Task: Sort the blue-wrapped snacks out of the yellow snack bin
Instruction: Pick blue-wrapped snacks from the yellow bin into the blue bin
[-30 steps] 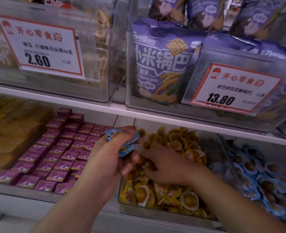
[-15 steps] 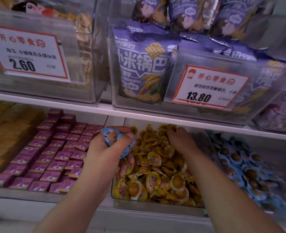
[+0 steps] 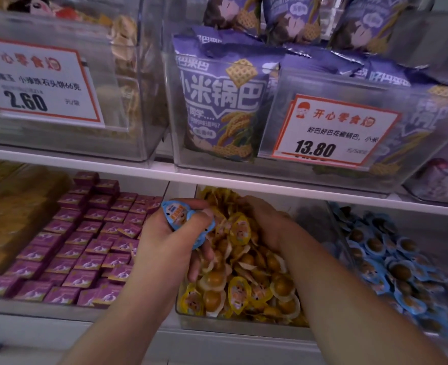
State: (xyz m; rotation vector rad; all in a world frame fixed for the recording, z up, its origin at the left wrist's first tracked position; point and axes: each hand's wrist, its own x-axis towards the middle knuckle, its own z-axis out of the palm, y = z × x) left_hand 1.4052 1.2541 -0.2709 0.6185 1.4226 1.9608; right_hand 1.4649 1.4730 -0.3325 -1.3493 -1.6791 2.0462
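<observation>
A clear bin (image 3: 233, 324) on the lower shelf is heaped with yellow-wrapped snacks (image 3: 246, 283). My left hand (image 3: 165, 241) hovers at the bin's left edge and grips a few blue-wrapped snacks (image 3: 184, 219) between thumb and fingers. My right hand (image 3: 266, 222) reaches deep into the back of the yellow pile, palm down, its fingertips buried among the wrappers, so its hold cannot be made out.
To the right, a bin of blue-wrapped snacks (image 3: 391, 270). To the left, a tray of purple boxes (image 3: 80, 246). The white shelf edge (image 3: 217, 177) hangs low over the bins. Above it stand purple bags (image 3: 222, 101) and price tags (image 3: 330, 133).
My right hand has pushed from the front-middle of the yellow pile to its back, under the shelf. My left hand keeps hold of the blue snacks and has barely moved.
</observation>
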